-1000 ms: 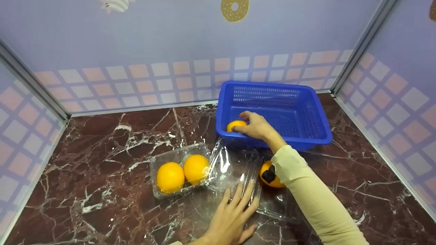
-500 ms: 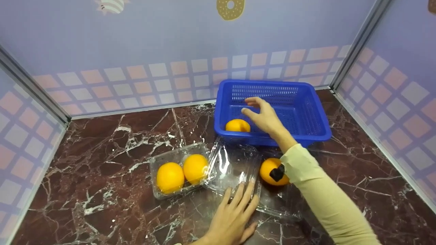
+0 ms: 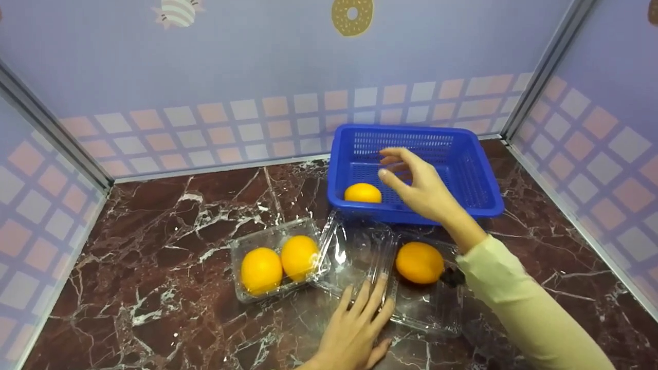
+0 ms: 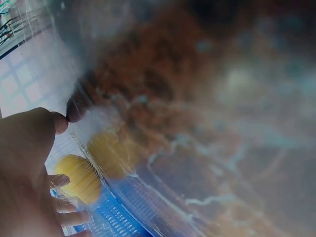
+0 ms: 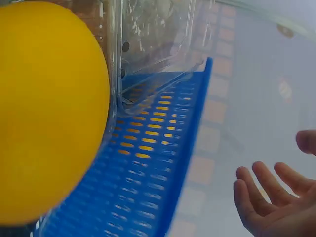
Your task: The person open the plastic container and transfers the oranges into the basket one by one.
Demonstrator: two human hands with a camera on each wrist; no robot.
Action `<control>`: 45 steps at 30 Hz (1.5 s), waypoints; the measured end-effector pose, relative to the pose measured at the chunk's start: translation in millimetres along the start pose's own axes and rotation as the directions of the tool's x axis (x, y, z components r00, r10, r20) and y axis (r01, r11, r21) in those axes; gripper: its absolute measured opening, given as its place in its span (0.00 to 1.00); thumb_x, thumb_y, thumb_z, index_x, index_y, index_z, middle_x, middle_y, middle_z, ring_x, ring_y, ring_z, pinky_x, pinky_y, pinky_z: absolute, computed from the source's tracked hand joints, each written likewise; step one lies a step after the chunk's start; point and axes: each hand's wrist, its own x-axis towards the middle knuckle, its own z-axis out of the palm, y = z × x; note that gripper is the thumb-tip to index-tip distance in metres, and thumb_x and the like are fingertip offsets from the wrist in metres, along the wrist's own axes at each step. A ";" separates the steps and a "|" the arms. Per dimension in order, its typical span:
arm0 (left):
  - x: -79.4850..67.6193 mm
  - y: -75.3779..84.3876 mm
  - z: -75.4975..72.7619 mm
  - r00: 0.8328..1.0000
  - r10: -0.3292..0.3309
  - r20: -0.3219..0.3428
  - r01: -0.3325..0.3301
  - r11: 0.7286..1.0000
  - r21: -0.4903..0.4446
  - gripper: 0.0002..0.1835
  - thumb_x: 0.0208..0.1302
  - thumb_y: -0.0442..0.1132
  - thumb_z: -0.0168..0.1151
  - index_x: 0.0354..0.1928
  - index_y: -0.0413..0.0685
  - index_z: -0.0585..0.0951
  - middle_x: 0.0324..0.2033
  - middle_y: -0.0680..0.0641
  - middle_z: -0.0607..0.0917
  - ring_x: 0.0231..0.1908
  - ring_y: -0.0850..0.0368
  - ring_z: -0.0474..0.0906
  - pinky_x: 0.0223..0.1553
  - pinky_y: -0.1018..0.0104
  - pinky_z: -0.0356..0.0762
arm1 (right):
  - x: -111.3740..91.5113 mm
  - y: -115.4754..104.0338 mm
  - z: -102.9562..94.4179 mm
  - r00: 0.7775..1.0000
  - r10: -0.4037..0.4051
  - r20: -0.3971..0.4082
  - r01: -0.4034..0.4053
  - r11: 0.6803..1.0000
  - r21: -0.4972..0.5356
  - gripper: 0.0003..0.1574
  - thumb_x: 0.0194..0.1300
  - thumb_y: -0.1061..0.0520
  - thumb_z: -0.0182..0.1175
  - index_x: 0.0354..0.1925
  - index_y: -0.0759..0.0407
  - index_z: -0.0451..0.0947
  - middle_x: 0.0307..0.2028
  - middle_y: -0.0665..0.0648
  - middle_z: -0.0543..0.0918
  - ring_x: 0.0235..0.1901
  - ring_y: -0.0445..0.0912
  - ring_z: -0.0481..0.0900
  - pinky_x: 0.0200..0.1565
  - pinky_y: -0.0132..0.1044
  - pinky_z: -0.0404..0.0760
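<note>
No text, label, brand, number or sign can be read in any of the three views.
</note>
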 end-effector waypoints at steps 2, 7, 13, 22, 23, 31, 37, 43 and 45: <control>0.0 1.1 -0.3 1.000 0.005 0.006 -0.005 1.000 -0.004 0.39 0.67 0.75 0.55 0.71 0.61 0.74 0.78 0.42 0.68 0.69 0.51 0.74 0.70 0.51 0.75 | -13.0 -4.1 -3.9 0.999 -0.036 0.022 0.037 0.997 -0.061 0.27 0.79 0.55 0.62 0.71 0.61 0.73 0.60 0.62 0.84 0.58 0.55 0.83 0.64 0.52 0.82; -1.8 2.7 0.5 1.000 0.011 -0.006 -0.012 1.000 -0.010 0.40 0.64 0.76 0.58 0.71 0.61 0.74 0.78 0.43 0.68 0.69 0.51 0.74 0.70 0.52 0.75 | -42.6 -1.9 -12.5 0.991 -0.068 0.116 0.088 0.982 -0.170 0.27 0.76 0.57 0.65 0.69 0.62 0.74 0.60 0.60 0.84 0.53 0.53 0.85 0.60 0.53 0.85; -1.1 0.2 0.8 1.000 0.000 -0.003 0.000 1.000 -0.030 0.40 0.65 0.74 0.59 0.70 0.60 0.73 0.78 0.42 0.68 0.70 0.50 0.73 0.70 0.51 0.75 | -58.5 14.6 -17.9 0.976 -0.045 0.215 0.099 0.964 -0.248 0.23 0.75 0.56 0.66 0.64 0.62 0.80 0.56 0.61 0.88 0.52 0.54 0.87 0.60 0.57 0.84; 0.3 -2.7 -3.5 0.998 0.002 0.065 0.001 0.999 -0.037 0.40 0.69 0.73 0.55 0.74 0.59 0.70 0.80 0.42 0.65 0.73 0.49 0.71 0.72 0.51 0.74 | -82.6 31.5 -19.3 0.974 -0.095 0.206 0.172 0.901 -0.397 0.24 0.70 0.53 0.72 0.60 0.60 0.84 0.55 0.58 0.88 0.56 0.56 0.85 0.65 0.60 0.78; 0.4 -2.9 -4.1 0.997 0.002 0.072 0.001 0.999 -0.039 0.40 0.70 0.73 0.55 0.74 0.59 0.70 0.80 0.42 0.65 0.73 0.49 0.71 0.72 0.50 0.73 | -85.4 31.7 -19.2 0.975 -0.093 0.203 0.173 0.889 -0.423 0.24 0.69 0.51 0.73 0.59 0.59 0.84 0.55 0.57 0.88 0.56 0.55 0.84 0.65 0.60 0.75; -1.0 -3.1 -5.0 0.995 0.003 0.097 0.001 0.999 -0.046 0.40 0.71 0.73 0.54 0.75 0.60 0.69 0.81 0.42 0.63 0.73 0.49 0.70 0.73 0.50 0.72 | -99.5 30.8 -13.6 0.972 -0.086 0.216 0.188 0.838 -0.512 0.28 0.62 0.48 0.77 0.57 0.56 0.86 0.54 0.55 0.87 0.53 0.54 0.78 0.58 0.56 0.75; -1.1 -2.8 -2.9 0.997 0.006 0.071 -0.003 0.999 -0.040 0.39 0.70 0.73 0.54 0.74 0.60 0.71 0.81 0.42 0.64 0.72 0.49 0.71 0.72 0.51 0.73 | -108.4 31.5 -6.1 0.962 -0.105 0.250 0.233 0.791 -0.566 0.32 0.55 0.47 0.80 0.56 0.57 0.86 0.53 0.56 0.86 0.51 0.53 0.78 0.55 0.53 0.80; -0.5 -2.6 -2.5 0.998 0.010 0.065 -0.008 1.000 -0.022 0.39 0.69 0.74 0.54 0.74 0.60 0.71 0.80 0.42 0.65 0.72 0.49 0.71 0.72 0.51 0.73 | -112.0 33.9 1.4 0.956 -0.113 0.270 0.255 0.774 -0.580 0.32 0.54 0.44 0.81 0.54 0.56 0.87 0.51 0.55 0.86 0.48 0.52 0.79 0.50 0.50 0.81; -0.5 -2.5 -3.1 0.997 0.013 0.071 -0.012 1.000 -0.019 0.39 0.70 0.74 0.53 0.74 0.60 0.71 0.80 0.42 0.65 0.72 0.49 0.71 0.72 0.51 0.73 | -113.2 34.2 3.2 0.956 -0.096 0.278 0.247 0.776 -0.580 0.32 0.55 0.44 0.80 0.55 0.55 0.87 0.51 0.54 0.86 0.48 0.52 0.78 0.50 0.49 0.81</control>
